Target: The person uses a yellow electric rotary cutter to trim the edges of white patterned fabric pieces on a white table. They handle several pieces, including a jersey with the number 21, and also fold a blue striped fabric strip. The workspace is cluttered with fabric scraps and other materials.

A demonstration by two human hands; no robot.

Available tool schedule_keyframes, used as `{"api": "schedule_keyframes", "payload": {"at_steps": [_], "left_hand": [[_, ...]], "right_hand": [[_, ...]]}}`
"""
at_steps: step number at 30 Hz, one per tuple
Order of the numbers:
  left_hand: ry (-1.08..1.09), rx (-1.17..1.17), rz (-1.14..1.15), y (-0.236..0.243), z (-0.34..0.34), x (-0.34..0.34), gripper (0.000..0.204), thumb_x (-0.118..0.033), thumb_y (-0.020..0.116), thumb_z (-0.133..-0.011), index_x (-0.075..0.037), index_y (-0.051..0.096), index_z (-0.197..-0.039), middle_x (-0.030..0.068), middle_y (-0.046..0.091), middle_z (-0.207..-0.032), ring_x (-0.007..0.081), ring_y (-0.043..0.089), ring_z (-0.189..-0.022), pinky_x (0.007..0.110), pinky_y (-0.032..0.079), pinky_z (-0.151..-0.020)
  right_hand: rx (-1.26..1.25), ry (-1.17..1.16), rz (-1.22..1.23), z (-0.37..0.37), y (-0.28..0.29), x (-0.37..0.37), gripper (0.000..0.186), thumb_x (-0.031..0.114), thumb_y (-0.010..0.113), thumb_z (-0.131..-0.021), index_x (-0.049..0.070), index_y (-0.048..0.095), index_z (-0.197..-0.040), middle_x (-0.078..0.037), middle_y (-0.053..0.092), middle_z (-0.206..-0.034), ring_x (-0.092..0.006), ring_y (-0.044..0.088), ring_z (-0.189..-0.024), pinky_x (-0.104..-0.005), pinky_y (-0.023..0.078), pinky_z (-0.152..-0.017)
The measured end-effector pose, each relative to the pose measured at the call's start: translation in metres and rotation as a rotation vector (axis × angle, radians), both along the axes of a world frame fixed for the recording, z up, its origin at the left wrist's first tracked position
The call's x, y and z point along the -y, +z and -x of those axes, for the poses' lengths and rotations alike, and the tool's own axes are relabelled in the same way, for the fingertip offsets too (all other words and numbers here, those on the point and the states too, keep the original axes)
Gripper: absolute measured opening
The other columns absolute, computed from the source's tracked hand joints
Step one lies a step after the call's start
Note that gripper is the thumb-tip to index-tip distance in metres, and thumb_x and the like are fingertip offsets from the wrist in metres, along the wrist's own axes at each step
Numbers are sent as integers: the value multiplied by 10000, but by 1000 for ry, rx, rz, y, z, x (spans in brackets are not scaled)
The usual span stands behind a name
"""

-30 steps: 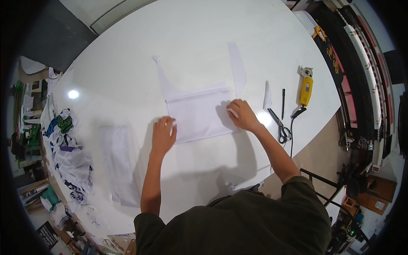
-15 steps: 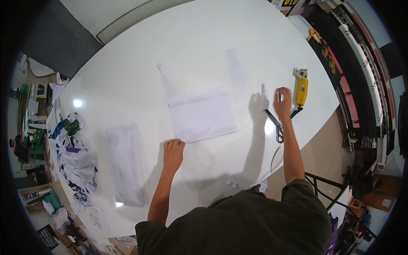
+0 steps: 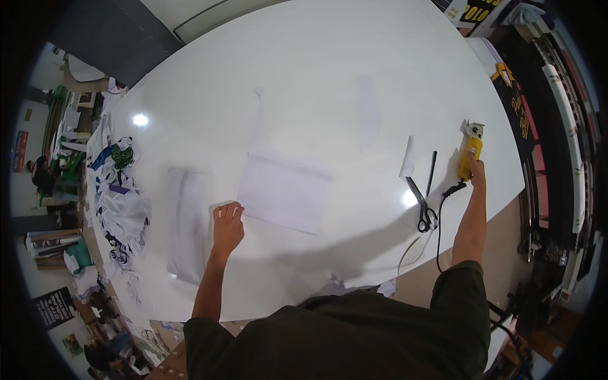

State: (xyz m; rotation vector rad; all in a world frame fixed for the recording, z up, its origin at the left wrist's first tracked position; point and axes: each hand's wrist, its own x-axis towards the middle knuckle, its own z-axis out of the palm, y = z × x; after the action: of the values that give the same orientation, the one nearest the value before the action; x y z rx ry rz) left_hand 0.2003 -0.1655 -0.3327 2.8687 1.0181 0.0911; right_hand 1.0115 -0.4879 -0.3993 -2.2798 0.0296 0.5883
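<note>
A folded white fabric piece (image 3: 286, 193) lies on the white table at an angle. My left hand (image 3: 228, 226) is at its lower left corner, fingers bent and closed on the edge. On the right, my right hand (image 3: 476, 172) grips the body of a yellow electric rotary cutter (image 3: 472, 155), whose round blade head points away from me. The cutter's black cord runs down toward the table edge. Left of it lie black-handled scissors (image 3: 425, 215), a thin black pen-like stick (image 3: 432, 172) and a white pointed scrap (image 3: 408, 157) by the scissor blades.
A long stack of white fabric (image 3: 185, 225) lies left of my left hand. Patterned and white cloths (image 3: 123, 202) are heaped along the table's left edge. Pale thin strips (image 3: 369, 111) lie beyond the fabric. A large roller machine (image 3: 557, 126) stands past the right edge.
My right hand has left the dark stick beside the scissors and taken hold of the yellow cutter. The white fabric has turned clockwise and shifted left with my left hand.
</note>
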Motion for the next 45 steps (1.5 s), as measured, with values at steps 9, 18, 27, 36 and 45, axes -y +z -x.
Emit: {"api": "schedule_keyframes", "payload": {"at_steps": [9,18,27,36,45], "left_hand": [[487,91,59,-26,-152,102,1053,-624,699,-863,95,331,-1537,329,249,-1612,542,228,-1490,673,213,-1176],[586,-13,159,-32,-167,104,1279,-775,712,-747,75,244,-1581,313,136,-1662,559,125,-1520,726,174,-1166],[665,4,315,-29,-169,100,1302,-753,744,-723,37,209,-1609,251,95,-1696,500,31,-1557,709,99,-1195],[704,27,389,-21,-171,98,1296,-697,790,-707,3,196,-1622,227,105,-1701,474,17,-1567,677,49,-1219],[716,-10,432,-13,-169,96,1313,-697,797,-695,15,191,-1617,223,86,-1705,455,-3,-1571,651,24,-1234]], "right_hand": [[-272,63,-582,59,66,-28,556,457,680,-964,-2,547,-1249,-116,633,-1049,-254,715,-824,-369,617,-639],[174,1131,53,242,154,-104,527,245,725,-898,-10,435,-1257,-286,681,-868,-493,693,-815,-525,556,-694],[261,1546,207,285,119,-138,509,283,685,-917,-31,438,-1233,-278,645,-1111,-467,687,-883,-512,573,-743],[274,1612,154,303,114,-173,522,255,695,-916,-48,429,-1249,-302,653,-1037,-476,680,-847,-511,559,-708],[302,1659,134,326,114,-211,487,266,680,-923,-16,414,-1217,-297,639,-1044,-483,673,-856,-525,562,-722]]}}
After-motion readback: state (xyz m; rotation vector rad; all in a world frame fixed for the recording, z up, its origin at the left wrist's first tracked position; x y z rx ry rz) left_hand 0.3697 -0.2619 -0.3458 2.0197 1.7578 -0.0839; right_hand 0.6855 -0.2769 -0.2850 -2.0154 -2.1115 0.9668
